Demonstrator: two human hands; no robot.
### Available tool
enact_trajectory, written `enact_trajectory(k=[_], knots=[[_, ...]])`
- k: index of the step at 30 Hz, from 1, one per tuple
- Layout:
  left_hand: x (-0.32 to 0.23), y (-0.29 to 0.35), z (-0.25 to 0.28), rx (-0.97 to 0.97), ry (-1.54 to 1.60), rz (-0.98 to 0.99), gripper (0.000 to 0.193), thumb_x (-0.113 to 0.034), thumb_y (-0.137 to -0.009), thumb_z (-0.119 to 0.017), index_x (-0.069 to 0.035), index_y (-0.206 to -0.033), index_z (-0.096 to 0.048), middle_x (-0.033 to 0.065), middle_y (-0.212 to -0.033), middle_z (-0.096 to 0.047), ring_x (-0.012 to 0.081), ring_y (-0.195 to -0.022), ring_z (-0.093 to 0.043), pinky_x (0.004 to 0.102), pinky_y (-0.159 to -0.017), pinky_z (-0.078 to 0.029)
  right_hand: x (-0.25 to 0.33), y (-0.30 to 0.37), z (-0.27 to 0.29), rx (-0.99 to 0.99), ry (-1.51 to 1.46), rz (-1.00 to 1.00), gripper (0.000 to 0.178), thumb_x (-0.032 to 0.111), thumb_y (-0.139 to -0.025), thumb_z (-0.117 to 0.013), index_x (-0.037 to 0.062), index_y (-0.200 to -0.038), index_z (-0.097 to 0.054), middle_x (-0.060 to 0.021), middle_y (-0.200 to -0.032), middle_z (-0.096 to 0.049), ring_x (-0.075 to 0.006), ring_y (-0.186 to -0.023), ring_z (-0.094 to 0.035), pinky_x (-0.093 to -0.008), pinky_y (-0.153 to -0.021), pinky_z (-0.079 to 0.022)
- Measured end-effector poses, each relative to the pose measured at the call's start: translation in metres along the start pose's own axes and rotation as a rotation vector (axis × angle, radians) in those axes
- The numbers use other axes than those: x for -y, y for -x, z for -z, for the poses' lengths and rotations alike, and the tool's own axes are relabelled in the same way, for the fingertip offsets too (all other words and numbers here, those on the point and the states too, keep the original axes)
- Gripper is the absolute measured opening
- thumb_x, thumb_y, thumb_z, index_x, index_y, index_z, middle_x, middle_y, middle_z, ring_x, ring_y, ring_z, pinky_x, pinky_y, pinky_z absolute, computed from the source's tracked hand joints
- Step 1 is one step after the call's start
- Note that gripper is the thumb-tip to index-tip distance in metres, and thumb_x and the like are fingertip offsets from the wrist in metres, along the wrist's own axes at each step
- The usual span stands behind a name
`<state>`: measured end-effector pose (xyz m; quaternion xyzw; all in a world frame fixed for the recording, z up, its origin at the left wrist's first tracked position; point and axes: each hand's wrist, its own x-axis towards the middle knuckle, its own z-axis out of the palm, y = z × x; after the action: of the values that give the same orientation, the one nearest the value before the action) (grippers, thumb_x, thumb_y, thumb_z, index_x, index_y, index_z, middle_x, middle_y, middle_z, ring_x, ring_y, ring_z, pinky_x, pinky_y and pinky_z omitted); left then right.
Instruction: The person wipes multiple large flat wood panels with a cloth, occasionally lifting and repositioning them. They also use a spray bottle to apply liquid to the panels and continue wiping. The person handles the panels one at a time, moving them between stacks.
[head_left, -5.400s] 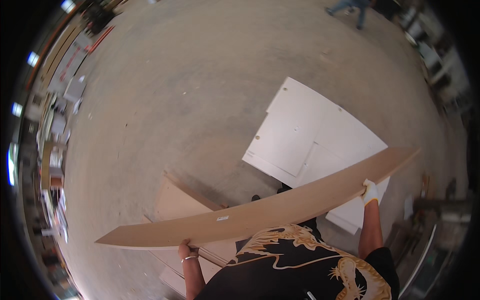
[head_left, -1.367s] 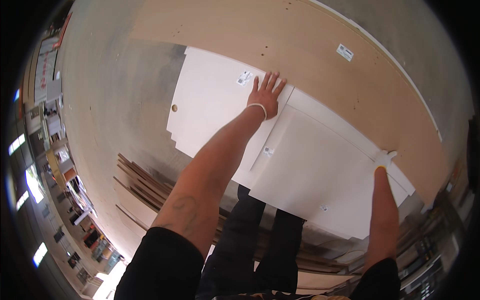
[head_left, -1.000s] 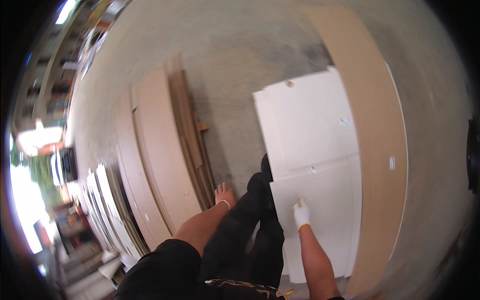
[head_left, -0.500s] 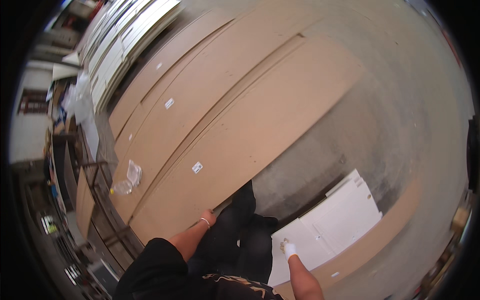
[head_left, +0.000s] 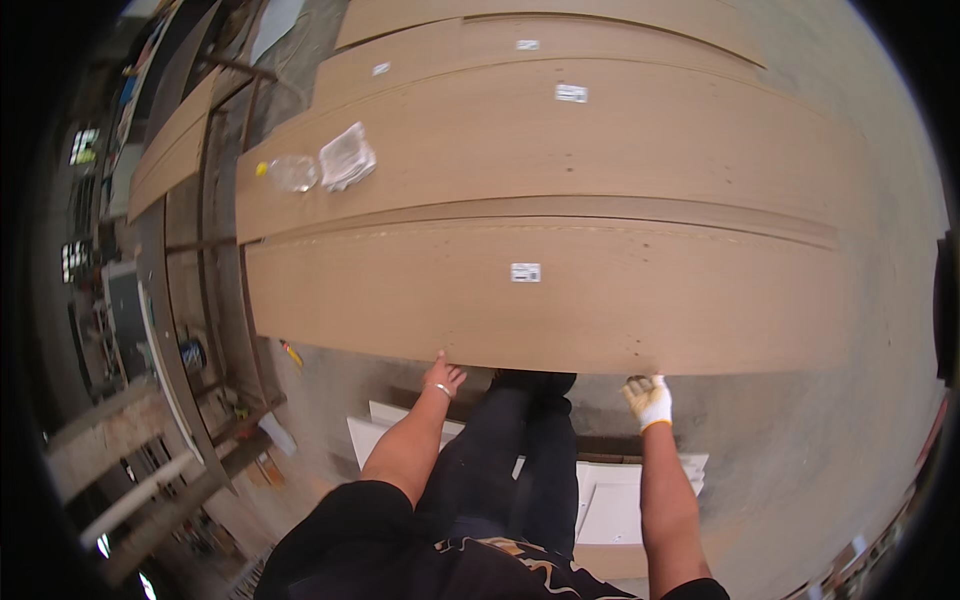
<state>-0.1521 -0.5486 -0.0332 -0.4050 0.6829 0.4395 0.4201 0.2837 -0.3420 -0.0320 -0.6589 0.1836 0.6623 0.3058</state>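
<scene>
A long flat brown cardboard carton (head_left: 420, 300) with a white label lies across in front of me. My left hand (head_left: 444, 375), bare with a pale bracelet, is at its near edge, one finger reaching onto the edge and the others apart. Farther right, my right hand (head_left: 648, 397) wears a white work glove with yellowish fingers. Its fingertips are up against the same edge, loosely bent and apart. Neither hand visibly grips the carton.
More long cartons (head_left: 700, 130) lie beyond, bearing a clear plastic bottle (head_left: 293, 174) and a clear plastic wrapper (head_left: 347, 157). A yellow-handled tool (head_left: 291, 352) lies on the floor. White panels (head_left: 612, 512) lie beside my legs. A rusty metal frame (head_left: 203, 220) stands left.
My view has turned left-to-right, so the cartons now lie across it. My right hand has left the white panels and come to the carton's near edge. My left hand stays near that edge, fingers spread.
</scene>
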Motion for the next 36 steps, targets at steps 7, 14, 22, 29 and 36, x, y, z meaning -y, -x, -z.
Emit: enact_trajectory(k=[7, 14, 22, 29, 36], knots=[[0.002, -0.04, 0.007, 0.177, 0.281, -0.064, 0.044, -0.023, -0.103, -0.061, -0.003, -0.138, -0.043, 0.0211, -0.135, -0.055, 0.0399, -0.123, -0.057, 0.062, -0.102, -0.05, 0.002, -0.044, -0.029, -0.122, 0.081, 0.043, 0.036, 0.035, -0.106, -0.051, 0.0183, -0.138, -0.053, -0.0087, -0.141, -0.057, -0.0373, -0.127, -0.056, -0.0648, -0.101, -0.048], [0.02, -0.022, 0.015, 0.077, 0.256, -0.073, 0.042, -0.015, -0.104, -0.058, -0.006, -0.141, -0.04, 0.0185, -0.134, -0.058, 0.0393, -0.119, -0.06, 0.0629, -0.096, -0.053, 0.011, -0.044, 0.003, -0.124, 0.234, 0.19, 0.036, 0.039, -0.107, -0.049, 0.0207, -0.138, -0.054, -0.0093, -0.137, -0.06, -0.0338, -0.122, -0.06, -0.0585, -0.096, -0.053], [0.0, -0.032, 0.024, 0.023, 0.128, -0.021, 0.056, -0.038, -0.1, -0.065, -0.004, -0.141, -0.049, 0.0187, -0.136, -0.06, 0.0374, -0.119, -0.063, 0.0566, -0.097, -0.054, 0.026, -0.036, 0.015, -0.089, 0.416, -0.055, 0.028, 0.028, -0.105, -0.039, 0.0215, -0.127, -0.056, -0.0092, -0.13, -0.063, -0.0352, -0.121, -0.061, -0.0613, -0.101, -0.047], [-0.017, -0.075, 0.045, -0.183, -0.007, -0.139, 0.057, -0.033, -0.097, -0.071, 0.0, -0.139, -0.05, 0.019, -0.13, -0.063, 0.0372, -0.11, -0.067, 0.0562, -0.092, -0.057, -0.025, -0.035, -0.028, -0.234, 0.506, -0.102, 0.039, 0.033, -0.106, -0.036, 0.0136, -0.135, -0.053, -0.012, -0.139, -0.058, -0.0383, -0.13, -0.056, -0.0663, -0.108, -0.038], [-0.082, -0.119, 0.107, -0.254, -0.35, -0.029, 0.076, -0.032, -0.081, -0.088, 0.004, -0.137, -0.05, 0.0218, -0.123, -0.067, 0.0397, -0.112, -0.065, 0.0587, -0.09, -0.055, -0.099, -0.013, -0.054, -0.232, 0.882, -0.223, 0.019, 0.022, -0.098, -0.041, 0.0055, -0.093, -0.05, -0.0179, -0.077, -0.06, -0.032, -0.054, -0.058, -0.0517, -0.049, -0.05]])
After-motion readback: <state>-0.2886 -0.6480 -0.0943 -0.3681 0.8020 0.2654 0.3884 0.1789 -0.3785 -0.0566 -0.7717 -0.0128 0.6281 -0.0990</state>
